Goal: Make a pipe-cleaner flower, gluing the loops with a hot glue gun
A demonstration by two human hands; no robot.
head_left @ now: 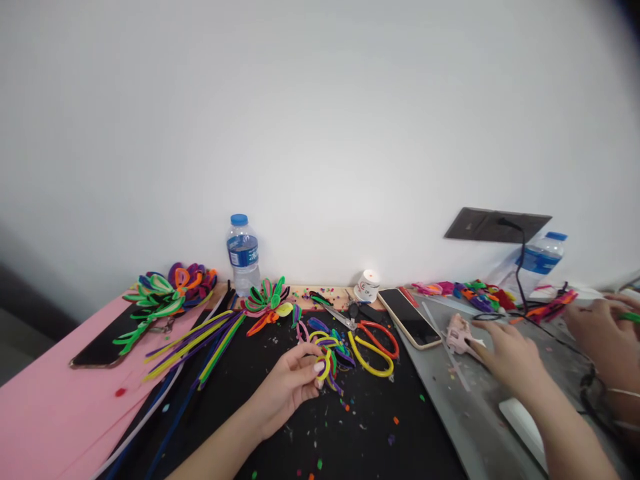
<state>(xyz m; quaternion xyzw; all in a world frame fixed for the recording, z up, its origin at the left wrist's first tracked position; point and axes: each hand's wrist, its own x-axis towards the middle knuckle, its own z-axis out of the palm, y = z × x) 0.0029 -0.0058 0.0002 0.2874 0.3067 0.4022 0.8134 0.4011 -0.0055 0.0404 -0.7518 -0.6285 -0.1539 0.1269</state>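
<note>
My left hand (295, 380) pinches a small bundle of looped pipe cleaners (327, 357) in yellow, purple, green and blue above the black mat (280, 447). Out to the right, my right hand (510, 353) has its fingers stretched out and apart at a pale pink tool (457, 335), which looks like a small glue gun. A fingertip seems to touch it. Scissors (373, 340) with red and yellow handles lie open-bladed just right of the bundle. Behind my left hand is a pipe-cleaner flower (267, 303), with loose yellow, purple and green pipe cleaners (200, 340) to its left.
A water bottle (243, 257) and a paper cup (367, 287) stand by the wall. One phone (413, 320) lies beside the scissors, another dark phone (103, 340) under pipe-cleaner flowers (175, 290). A black cable (523, 267) hangs from the wall socket. Another person's hand (603, 333) works at far right.
</note>
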